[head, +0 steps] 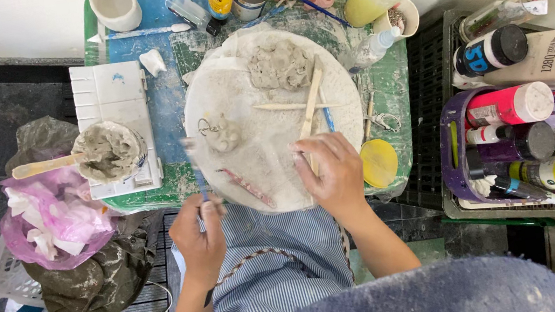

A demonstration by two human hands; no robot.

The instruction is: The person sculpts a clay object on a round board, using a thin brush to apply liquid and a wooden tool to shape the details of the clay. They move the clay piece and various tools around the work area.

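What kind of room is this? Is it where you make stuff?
Most likely an art or pottery corner. A round board holds a small clay figure and wooden sticks; a tub of wet clay sits beside it, and paint bottles fill a crate on the right.

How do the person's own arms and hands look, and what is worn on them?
Both forearms are bare: no sleeves reach the wrists, and there are no gloves. I see no rings, watch or bracelet on the left hand or the right hand. The fingers seem dusted with pale grey clay. Between the arms lies a blue-and-white striped apron with a dark braided trim.
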